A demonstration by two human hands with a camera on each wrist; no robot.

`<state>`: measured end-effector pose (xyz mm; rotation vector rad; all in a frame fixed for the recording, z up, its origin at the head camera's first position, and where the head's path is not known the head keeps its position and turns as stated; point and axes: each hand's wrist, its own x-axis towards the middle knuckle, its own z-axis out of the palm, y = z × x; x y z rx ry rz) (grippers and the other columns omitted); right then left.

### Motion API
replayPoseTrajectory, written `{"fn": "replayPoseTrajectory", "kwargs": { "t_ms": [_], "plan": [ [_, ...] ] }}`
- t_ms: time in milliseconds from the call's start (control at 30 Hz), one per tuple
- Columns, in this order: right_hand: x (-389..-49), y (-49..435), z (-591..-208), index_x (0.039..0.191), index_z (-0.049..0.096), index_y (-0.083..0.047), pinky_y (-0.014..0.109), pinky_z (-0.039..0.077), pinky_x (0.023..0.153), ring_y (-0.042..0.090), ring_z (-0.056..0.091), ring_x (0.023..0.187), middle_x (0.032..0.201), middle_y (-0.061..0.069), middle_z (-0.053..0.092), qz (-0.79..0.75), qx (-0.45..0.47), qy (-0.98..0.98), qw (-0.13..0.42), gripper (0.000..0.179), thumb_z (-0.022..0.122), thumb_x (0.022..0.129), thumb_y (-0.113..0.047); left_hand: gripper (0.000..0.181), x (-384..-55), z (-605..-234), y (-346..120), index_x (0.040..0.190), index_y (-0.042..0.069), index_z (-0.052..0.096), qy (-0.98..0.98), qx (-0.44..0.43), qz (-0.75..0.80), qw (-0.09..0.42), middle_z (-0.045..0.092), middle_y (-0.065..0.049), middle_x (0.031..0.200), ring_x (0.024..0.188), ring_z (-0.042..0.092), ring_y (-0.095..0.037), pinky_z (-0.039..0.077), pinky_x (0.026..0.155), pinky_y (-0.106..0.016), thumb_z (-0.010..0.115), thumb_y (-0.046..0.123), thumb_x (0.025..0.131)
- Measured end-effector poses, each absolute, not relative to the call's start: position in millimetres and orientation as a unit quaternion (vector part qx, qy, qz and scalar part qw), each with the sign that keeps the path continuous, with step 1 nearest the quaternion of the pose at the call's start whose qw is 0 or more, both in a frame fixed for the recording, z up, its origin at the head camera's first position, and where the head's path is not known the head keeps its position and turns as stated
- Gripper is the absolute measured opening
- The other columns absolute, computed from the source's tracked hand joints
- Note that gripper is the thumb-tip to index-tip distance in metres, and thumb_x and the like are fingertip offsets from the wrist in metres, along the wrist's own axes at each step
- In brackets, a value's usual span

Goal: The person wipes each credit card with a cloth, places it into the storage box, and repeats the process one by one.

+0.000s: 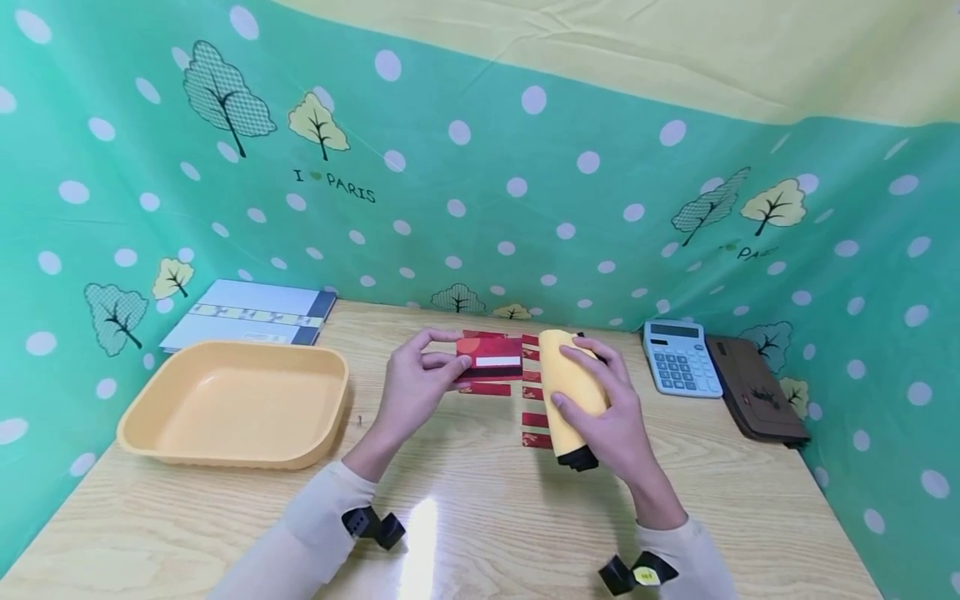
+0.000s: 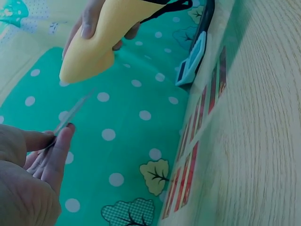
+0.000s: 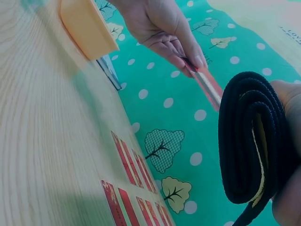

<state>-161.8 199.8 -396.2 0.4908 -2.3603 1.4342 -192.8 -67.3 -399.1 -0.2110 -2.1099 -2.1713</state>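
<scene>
My left hand (image 1: pixel 415 383) pinches a red card (image 1: pixel 491 350) with a white strip and a dark band, thumb on its near face. In the left wrist view the card (image 2: pixel 71 114) shows edge-on, raised above the table. A rolled-up yellow cloth (image 1: pixel 564 375) with black trim is gripped in my right hand (image 1: pixel 617 421), just right of the card. The right wrist view shows the roll's black end (image 3: pixel 254 141) with its spiral layers. Beneath both hands, several red cards (image 1: pixel 536 440) lie in two columns, partly hidden by the held card and the roll.
A shallow yellow tray (image 1: pixel 330 446) stands at the left, with a pale blue folder (image 1: pixel 258 300) behind it. At the back right lie a light blue calculator (image 1: pixel 682 358) and a brown wallet (image 1: pixel 757 392). A green dotted curtain (image 1: pixel 480 183) borders the wooden table (image 1: pixel 480 517).
</scene>
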Motion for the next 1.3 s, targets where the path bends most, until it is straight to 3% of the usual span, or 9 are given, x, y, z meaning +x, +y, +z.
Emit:
{"fn": "replayPoseTrajectory", "kwargs": {
  "t_ms": [367, 800, 1067, 1300],
  "plan": [
    [-162.8, 186.7, -402.6, 0.139, 0.065, -0.022, 0.019, 0.056, 0.079, 0.017, 0.05, 0.121, 0.154, -0.001, 0.044, 0.515, 0.193, -0.82, 0.159, 0.058, 0.08, 0.087, -0.001, 0.031, -190.5, -399.7, -62.7, 0.124, 0.0, 0.063, -0.673, -0.071, -0.736, 0.028, 0.076, -0.03, 0.102, 0.083, 0.078, -0.04, 0.068, 0.075, -0.039, 0.069, -0.004, 0.094],
    [-163.4, 187.1, -404.4, 0.139, 0.065, -0.023, 0.017, 0.054, 0.08, 0.017, 0.05, 0.121, 0.155, 0.0, 0.044, 0.5, 0.175, -0.83, 0.172, 0.058, 0.081, 0.087, -0.003, 0.038, -186.7, -395.6, -59.1, 0.133, -0.003, 0.057, -0.642, -0.091, -0.761, -0.021, 0.071, -0.035, 0.11, 0.091, 0.078, -0.033, 0.068, 0.082, -0.04, 0.06, -0.01, 0.096],
    [-163.1, 185.4, -402.5, 0.138, 0.066, -0.023, 0.018, 0.054, 0.081, 0.017, 0.049, 0.122, 0.155, 0.0, 0.044, 0.503, 0.175, -0.829, 0.171, 0.058, 0.081, 0.086, -0.003, 0.039, -186.5, -393.7, -58.0, 0.136, 0.001, 0.057, -0.631, -0.087, -0.769, -0.045, 0.071, -0.033, 0.109, 0.089, 0.078, -0.025, 0.067, 0.087, -0.039, 0.059, -0.009, 0.098],
    [-163.9, 183.2, -404.9, 0.138, 0.066, -0.022, 0.018, 0.053, 0.081, 0.017, 0.048, 0.124, 0.154, 0.001, 0.046, 0.5, 0.186, -0.827, 0.177, 0.058, 0.081, 0.086, -0.001, 0.039, -185.7, -395.5, -54.1, 0.135, 0.003, 0.058, -0.637, -0.082, -0.765, -0.049, 0.073, -0.03, 0.11, 0.094, 0.079, -0.029, 0.066, 0.088, -0.042, 0.06, -0.008, 0.098]
  ]
}}
